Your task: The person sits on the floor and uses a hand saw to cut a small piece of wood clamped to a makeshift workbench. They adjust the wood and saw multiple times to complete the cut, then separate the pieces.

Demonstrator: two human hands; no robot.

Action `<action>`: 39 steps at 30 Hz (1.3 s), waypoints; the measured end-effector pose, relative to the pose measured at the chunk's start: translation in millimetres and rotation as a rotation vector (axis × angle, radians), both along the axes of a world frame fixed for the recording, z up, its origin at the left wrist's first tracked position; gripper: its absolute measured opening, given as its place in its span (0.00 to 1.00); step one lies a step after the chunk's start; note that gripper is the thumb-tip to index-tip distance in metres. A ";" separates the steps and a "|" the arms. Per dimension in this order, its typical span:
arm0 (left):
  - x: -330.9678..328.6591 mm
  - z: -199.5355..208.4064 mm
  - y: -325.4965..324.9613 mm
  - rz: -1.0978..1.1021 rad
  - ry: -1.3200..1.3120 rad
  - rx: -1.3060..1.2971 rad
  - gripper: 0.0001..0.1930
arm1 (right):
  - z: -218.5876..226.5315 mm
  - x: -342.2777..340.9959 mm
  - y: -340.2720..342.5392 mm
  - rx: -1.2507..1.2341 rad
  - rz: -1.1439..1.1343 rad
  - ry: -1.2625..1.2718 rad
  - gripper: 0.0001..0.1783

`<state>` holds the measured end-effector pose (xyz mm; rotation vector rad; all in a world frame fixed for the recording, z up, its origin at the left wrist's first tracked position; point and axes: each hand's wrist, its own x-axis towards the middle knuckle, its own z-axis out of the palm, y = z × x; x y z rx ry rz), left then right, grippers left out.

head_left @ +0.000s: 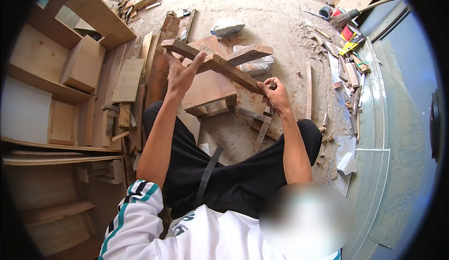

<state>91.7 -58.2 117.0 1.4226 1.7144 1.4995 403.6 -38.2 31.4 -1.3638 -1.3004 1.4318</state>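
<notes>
Between my hands is a wooden strip (238, 75), held up at a slant, its left end farther off than its right. A shorter wooden piece (252, 53) reaches off to the right from its middle; whether the two are joined I cannot tell. My left hand (181, 73) grips the strip near its left end, thumb along the near side. At the right end, my right hand (277, 94) pinches it with bent fingers. Below the strip stands a low wooden block or stool (210, 89) with an open slot in its front.
Wooden cabinet frames (84, 65) line the left side. Boards (127, 80) lean beside them. Thin strips (259, 117) lie between my legs. Glass sheets (374, 175), wood offcuts (348, 73), a yellow-bladed handsaw (351, 45) and a broom (345, 18) are on the right. Pale stone-like blocks (227, 26) sit ahead.
</notes>
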 end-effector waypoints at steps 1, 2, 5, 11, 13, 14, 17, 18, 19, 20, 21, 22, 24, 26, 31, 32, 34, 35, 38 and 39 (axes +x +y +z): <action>0.9 -3.7 0.1 0.022 0.029 0.003 0.40 | 1.9 -1.3 -1.5 0.000 0.003 0.004 0.22; 1.8 -7.2 0.5 0.044 0.058 0.007 0.39 | 2.9 -1.7 -2.5 -0.009 0.008 -0.005 0.23; 4.9 -7.8 1.0 0.075 -0.022 -0.052 0.24 | 7.8 1.3 -6.1 -0.040 0.034 -0.034 0.25; 10.1 -17.4 0.6 0.147 -0.267 -0.020 0.16 | 17.0 7.9 -15.4 -0.091 0.108 -0.082 0.29; 7.1 -22.2 5.7 0.115 -0.221 0.025 0.16 | 20.4 12.4 -15.5 -0.066 0.101 -0.124 0.30; 6.9 -25.4 6.8 0.099 -0.198 0.047 0.17 | 22.4 13.6 -16.9 -0.079 0.091 -0.134 0.31; 26.7 -16.2 5.6 0.108 -0.284 0.048 0.16 | 23.6 25.3 -20.3 -0.085 0.021 -0.143 0.31; 26.5 -13.5 4.8 0.100 -0.330 0.022 0.14 | 21.8 26.1 -19.5 -0.061 -0.006 -0.113 0.31; 23.0 -15.5 6.1 0.090 -0.286 -0.003 0.15 | 20.8 27.7 -19.2 -0.037 -0.032 -0.083 0.30; 24.8 -17.4 6.5 0.110 -0.305 -0.001 0.16 | 20.6 30.0 -19.3 -0.023 -0.047 -0.025 0.29; 24.9 -18.0 7.3 0.133 -0.320 0.003 0.16 | 20.8 31.2 -18.0 -0.006 -0.059 0.037 0.27; 24.9 -18.5 7.5 0.156 -0.335 0.007 0.16 | 21.1 32.3 -17.2 0.010 -0.070 0.098 0.26; 20.8 -23.9 5.9 0.062 -0.368 0.084 0.16 | 22.5 37.7 -17.0 0.022 -0.045 0.148 0.22; 18.1 -26.9 3.0 -0.002 -0.507 0.155 0.16 | 23.1 40.1 -15.8 0.044 -0.032 0.190 0.18; 25.4 -23.2 -11.0 0.024 -0.900 0.037 0.28 | 8.7 39.8 -10.9 0.257 -0.075 0.213 0.14; 23.8 -24.0 -13.1 0.065 -0.954 -0.048 0.31 | 6.6 41.5 -9.9 0.286 -0.094 0.192 0.14; 22.6 -22.1 -18.7 0.074 -1.050 -0.230 0.39 | 6.2 39.5 -4.7 0.347 -0.119 0.165 0.14; 19.6 -29.7 -16.4 0.070 -1.142 -0.267 0.39 | 6.1 39.4 -3.0 0.358 -0.121 0.165 0.15; 20.4 -41.0 -19.0 0.069 -1.217 -0.266 0.33 | 2.1 37.6 -1.0 0.339 -0.110 0.176 0.15; 23.1 -42.9 -19.6 0.061 -1.219 -0.243 0.31 | 3.8 36.3 -2.4 0.347 -0.105 0.151 0.15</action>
